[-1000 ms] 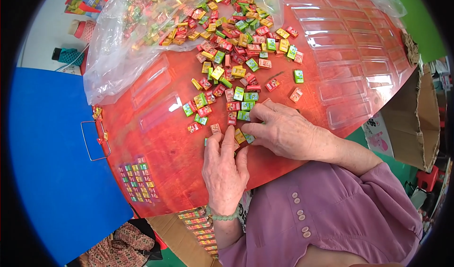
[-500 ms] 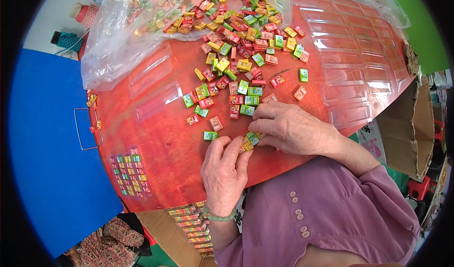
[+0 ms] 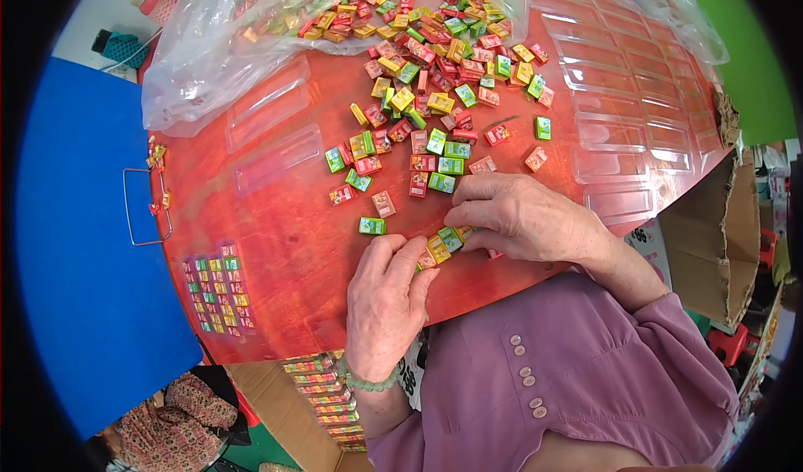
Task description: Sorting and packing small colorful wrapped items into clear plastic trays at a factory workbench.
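Observation:
A short row of small yellow, green and red boxes (image 3: 439, 249) lies between my two hands, near the table's front edge. My left hand (image 3: 385, 298) has its fingers curled against the left end of that row. At the right end my right hand (image 3: 529, 221) pinches it, and the fingers partly cover the boxes there. A single green box (image 3: 372, 226) rests just beyond my left fingertips. Farther off, a loose heap of the same small boxes (image 3: 427, 95) spreads across the red table (image 3: 284, 288).
A clear plastic bag (image 3: 188, 87) with more boxes is at the back left. Clear compartmented trays (image 3: 615, 129) lie at the right. One block of boxes (image 3: 219, 292) sits at the left. Below the edge stands a carton (image 3: 276, 405) with stacked filled packs; another carton (image 3: 711, 238) is at right.
My left hand has shifted slightly left and the fingers of both hands are farther apart, so more of the row shows between them. The whole view has shifted a little.

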Motion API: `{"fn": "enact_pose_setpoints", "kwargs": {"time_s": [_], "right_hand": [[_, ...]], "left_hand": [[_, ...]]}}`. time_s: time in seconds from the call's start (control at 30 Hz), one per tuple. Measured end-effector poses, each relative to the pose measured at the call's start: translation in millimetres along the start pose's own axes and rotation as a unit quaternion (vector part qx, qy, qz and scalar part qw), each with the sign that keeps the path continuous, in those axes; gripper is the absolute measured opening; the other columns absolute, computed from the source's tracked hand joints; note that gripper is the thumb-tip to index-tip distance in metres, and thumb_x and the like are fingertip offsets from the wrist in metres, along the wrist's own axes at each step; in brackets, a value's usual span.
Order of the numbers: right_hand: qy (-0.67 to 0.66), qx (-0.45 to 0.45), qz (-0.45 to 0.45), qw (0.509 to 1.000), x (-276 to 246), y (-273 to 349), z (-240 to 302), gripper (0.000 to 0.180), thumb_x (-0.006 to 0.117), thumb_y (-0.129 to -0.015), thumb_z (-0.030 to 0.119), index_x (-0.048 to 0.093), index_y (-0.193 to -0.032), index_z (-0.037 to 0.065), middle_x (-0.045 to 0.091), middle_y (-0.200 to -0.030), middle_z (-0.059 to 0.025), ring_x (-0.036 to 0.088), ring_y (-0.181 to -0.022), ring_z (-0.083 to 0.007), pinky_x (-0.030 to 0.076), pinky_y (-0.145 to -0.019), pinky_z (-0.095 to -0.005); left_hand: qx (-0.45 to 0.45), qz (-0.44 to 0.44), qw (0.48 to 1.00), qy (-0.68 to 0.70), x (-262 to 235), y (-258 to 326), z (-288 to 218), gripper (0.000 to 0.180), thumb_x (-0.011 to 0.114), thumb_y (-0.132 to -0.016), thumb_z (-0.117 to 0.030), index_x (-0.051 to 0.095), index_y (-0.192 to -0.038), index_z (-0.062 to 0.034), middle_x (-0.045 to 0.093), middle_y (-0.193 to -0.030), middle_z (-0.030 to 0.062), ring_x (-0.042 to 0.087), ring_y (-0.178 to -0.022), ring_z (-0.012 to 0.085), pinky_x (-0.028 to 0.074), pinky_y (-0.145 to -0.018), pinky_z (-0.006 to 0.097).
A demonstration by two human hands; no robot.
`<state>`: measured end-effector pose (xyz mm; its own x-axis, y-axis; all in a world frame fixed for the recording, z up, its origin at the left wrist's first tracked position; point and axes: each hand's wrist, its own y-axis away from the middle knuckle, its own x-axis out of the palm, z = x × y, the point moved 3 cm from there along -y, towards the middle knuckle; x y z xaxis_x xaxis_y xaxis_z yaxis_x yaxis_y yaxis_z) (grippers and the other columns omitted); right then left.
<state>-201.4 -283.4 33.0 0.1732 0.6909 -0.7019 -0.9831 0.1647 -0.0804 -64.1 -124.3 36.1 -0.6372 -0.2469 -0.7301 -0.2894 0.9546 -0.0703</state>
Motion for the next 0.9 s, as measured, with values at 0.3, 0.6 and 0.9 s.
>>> {"fn": "enact_pose_setpoints", "kwargs": {"time_s": [0.3, 0.6, 0.9], "right_hand": [[0.013, 0.002, -0.01, 1.0, 4, 1, 6, 0.033, 0.079, -0.083, 0.014, 0.067, -0.111, 0.001, 0.06, -0.105, -0.0108, 0.064, -0.101, -0.0311, 0.054, -0.088, -0.0426], [-0.004, -0.025, 0.01, 1.0, 13, -1, 10, 0.032, 0.079, -0.083, 0.014, 0.067, -0.11, 0.003, 0.06, -0.105, -0.0096, 0.062, -0.102, -0.03, 0.053, -0.088, -0.0422], [-0.019, -0.011, 0.054, 0.998, 8, -5, 7, 0.047, 0.082, -0.079, 0.012, 0.063, -0.12, 0.002, 0.059, -0.111, -0.0122, 0.061, -0.108, -0.0331, 0.054, -0.091, -0.043]], "left_hand": [[-0.012, -0.028, 1.0, 0.004, 1, 7, 2, 0.036, 0.084, -0.08, -0.005, 0.07, -0.113, -0.0016, 0.064, -0.105, 0.0124, 0.067, -0.079, 0.0271, 0.056, -0.064, 0.037], [-0.071, 0.0, 0.997, 0.013, 3, 27, 3, 0.039, 0.082, -0.083, -0.008, 0.066, -0.118, -0.0007, 0.06, -0.109, 0.0161, 0.065, -0.097, 0.0359, 0.055, -0.079, 0.045], [-0.038, -0.086, 0.993, -0.069, 14, 30, -7, 0.039, 0.083, -0.083, -0.013, 0.071, -0.12, -0.0043, 0.057, -0.103, 0.0121, 0.06, -0.089, 0.0292, 0.053, -0.077, 0.044]]}}
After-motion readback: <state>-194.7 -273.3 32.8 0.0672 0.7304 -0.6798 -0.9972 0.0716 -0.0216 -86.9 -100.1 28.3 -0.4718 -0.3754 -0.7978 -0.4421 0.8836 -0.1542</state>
